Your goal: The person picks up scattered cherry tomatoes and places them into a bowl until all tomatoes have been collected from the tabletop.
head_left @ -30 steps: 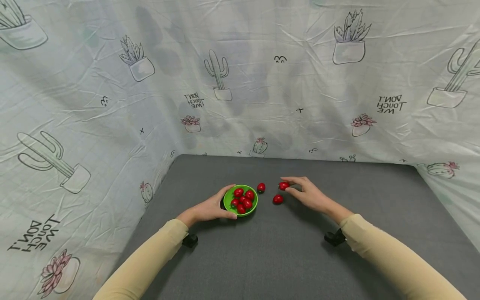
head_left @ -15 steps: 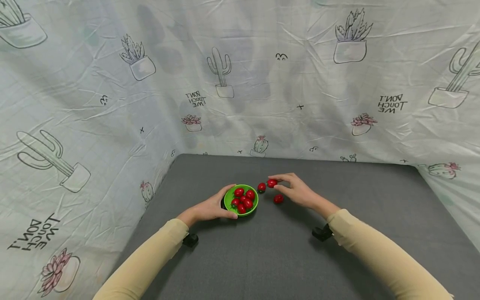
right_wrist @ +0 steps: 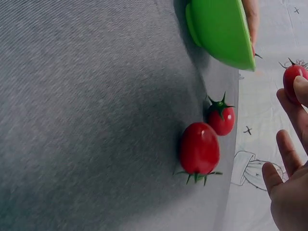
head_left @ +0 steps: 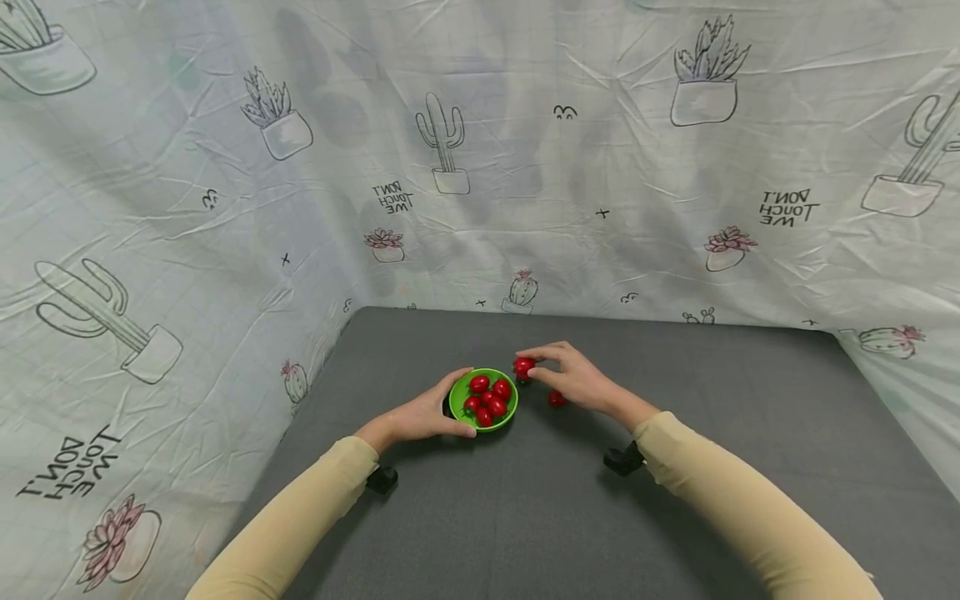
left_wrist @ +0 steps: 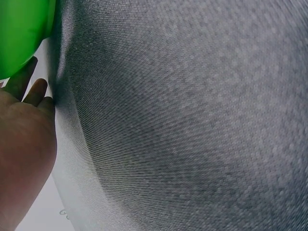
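My left hand point(head_left: 420, 417) holds a green bowl point(head_left: 459, 393) at its left side, the thumb at the near rim and a fingertip at the far rim. Several red cherry tomatoes point(head_left: 497, 407) lie inside the bowl. Between thumb and forefinger, my right hand point(head_left: 573, 379) pinches another cherry tomato point(right_wrist: 291, 82), raised just right of the bowl; its other fingers are spread. Two more cherry tomatoes rest on the cloth below that hand: a nearer one point(right_wrist: 199, 147) with its stem end down in the right wrist view, and a farther one point(right_wrist: 222, 119) with green sepals up.
A dark grey cloth point(head_left: 480, 517) covers the table. Behind it and along the left hangs a white curtain point(head_left: 495, 167) printed with potted cacti. Black wrist cameras point(head_left: 382, 480) sit under both forearms.
The right hand has moved left with its tomato, from beyond the loose tomatoes to over the one nearest the bowl. The left hand and bowl have stayed in place.
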`<state>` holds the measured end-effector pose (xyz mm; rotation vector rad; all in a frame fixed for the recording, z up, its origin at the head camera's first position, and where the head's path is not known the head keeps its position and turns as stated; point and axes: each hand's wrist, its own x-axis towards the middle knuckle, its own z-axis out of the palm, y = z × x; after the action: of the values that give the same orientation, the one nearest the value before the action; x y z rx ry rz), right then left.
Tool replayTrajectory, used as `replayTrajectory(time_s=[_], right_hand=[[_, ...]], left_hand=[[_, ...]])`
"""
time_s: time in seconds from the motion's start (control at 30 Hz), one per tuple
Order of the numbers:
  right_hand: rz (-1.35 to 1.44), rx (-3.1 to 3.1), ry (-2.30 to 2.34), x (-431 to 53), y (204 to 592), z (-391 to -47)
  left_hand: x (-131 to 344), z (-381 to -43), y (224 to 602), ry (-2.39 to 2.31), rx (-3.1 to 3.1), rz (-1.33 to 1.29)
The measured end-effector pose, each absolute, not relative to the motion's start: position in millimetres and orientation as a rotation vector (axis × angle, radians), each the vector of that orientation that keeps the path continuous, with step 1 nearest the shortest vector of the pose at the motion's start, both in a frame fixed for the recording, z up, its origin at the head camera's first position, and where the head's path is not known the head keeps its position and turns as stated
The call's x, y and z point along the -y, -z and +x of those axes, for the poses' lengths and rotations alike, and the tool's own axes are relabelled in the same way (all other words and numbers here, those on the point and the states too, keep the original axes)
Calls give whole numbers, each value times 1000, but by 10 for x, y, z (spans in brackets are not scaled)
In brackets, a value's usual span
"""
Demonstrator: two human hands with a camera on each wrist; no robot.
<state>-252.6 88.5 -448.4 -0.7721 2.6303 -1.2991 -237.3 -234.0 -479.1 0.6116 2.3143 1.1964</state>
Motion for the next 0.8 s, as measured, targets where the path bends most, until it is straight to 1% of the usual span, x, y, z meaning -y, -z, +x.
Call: replayTrajectory(time_s=[0.33,0.8], right_hand=[[-787,-2625,1291,-730,4476,-2632],[-829,-2553,1301,-492,4456,-2698]], left_hand=[[2347,-2425,4837,-1186,-2315,601],[2342,-2456,4861,-1221,-2291,619]])
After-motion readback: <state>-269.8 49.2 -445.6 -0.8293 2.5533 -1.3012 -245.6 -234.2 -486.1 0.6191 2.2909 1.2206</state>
